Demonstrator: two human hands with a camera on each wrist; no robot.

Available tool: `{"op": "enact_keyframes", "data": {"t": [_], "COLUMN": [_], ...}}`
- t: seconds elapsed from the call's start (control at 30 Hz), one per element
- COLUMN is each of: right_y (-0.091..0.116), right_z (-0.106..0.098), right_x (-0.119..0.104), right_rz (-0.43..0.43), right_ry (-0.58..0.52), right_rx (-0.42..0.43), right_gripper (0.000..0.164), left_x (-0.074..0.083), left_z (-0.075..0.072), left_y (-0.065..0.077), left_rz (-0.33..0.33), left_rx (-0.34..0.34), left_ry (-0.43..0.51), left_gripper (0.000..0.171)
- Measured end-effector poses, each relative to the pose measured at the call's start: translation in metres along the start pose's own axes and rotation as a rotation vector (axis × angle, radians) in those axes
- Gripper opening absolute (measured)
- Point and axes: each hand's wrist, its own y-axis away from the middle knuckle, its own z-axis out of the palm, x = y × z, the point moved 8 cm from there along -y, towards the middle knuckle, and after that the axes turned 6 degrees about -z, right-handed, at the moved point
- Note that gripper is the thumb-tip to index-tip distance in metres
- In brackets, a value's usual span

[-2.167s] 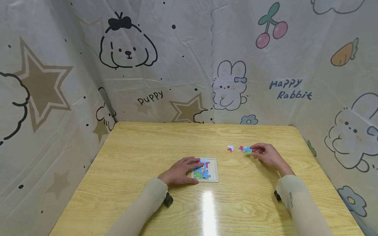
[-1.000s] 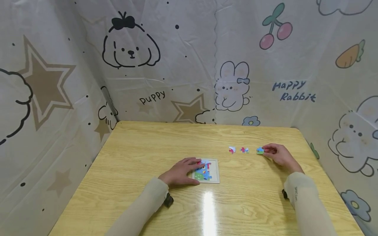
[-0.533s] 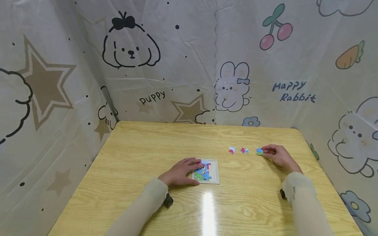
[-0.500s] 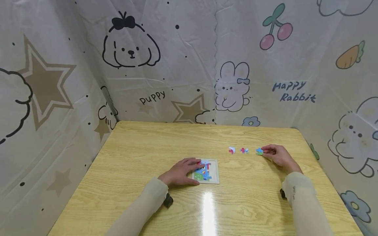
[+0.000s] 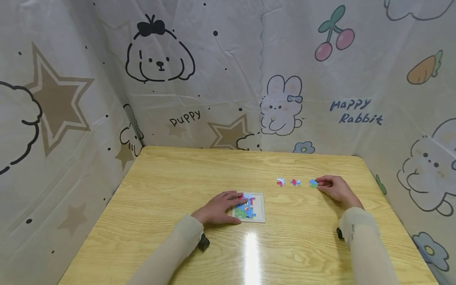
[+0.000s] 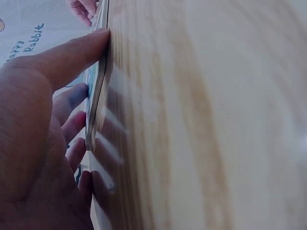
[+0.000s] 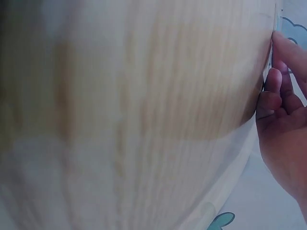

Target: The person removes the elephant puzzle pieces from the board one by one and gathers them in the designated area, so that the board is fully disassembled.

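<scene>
In the head view my left hand point(image 5: 220, 208) rests with spread fingers over the left part of a small square puzzle tray point(image 5: 263, 208). Joined pieces in blue, green and red point(image 5: 248, 211) fill the tray's left side, partly covered by those fingers; its right strip shows pale board. Seen from the left wrist, the thumb point(image 6: 76, 55) touches the tray's edge. Farther right, my right hand point(image 5: 336, 188) pinches the right side of a blue-and-green puzzle piece point(image 5: 313, 183), which lies at table level. The right wrist view shows curled fingers point(image 7: 273, 81) low at the table; the piece is barely visible there.
Two loose puzzle pieces lie left of the right hand: a red-and-blue one point(image 5: 295, 182) and a white-and-red one point(image 5: 280, 181). The wooden table point(image 5: 171, 178) is bordered behind and at the sides by a printed curtain point(image 5: 228, 51).
Over two seconds ago the blue-and-green piece was against the red-and-blue one; my right hand has drawn it rightward, leaving a gap. It has hardly moved since. My left hand stays on the tray.
</scene>
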Motion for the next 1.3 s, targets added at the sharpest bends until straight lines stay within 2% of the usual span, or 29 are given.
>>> {"op": "enact_keyframes", "data": {"t": [0.43, 0.67, 0.97, 1.3], "right_y": [0.002, 0.005, 0.0, -0.007], "right_z": [-0.001, -0.003, 0.012, 0.049], "right_x": [-0.002, -0.017, -0.057, -0.111], "right_rz": [-0.002, -0.022, -0.051, -0.062], "right_ry": [0.005, 0.034, -0.014, -0.1], "right_rx": [0.011, -0.035, -0.03, -0.05], "right_gripper": [0.037, 0.042, 0.037, 0.032], "left_x": [0.002, 0.006, 0.005, 0.011], "left_z": [-0.001, -0.004, -0.003, -0.005], "left_y": [0.001, 0.002, 0.001, 0.006], "left_rz": [0.01, 0.021, 0.002, 0.049], "left_rx": [-0.01, -0.001, 0.001, -0.002], "left_ry": [-0.011, -0.018, -0.019, -0.027], "left_gripper": [0.08, 0.08, 0.083, 0.066]}}
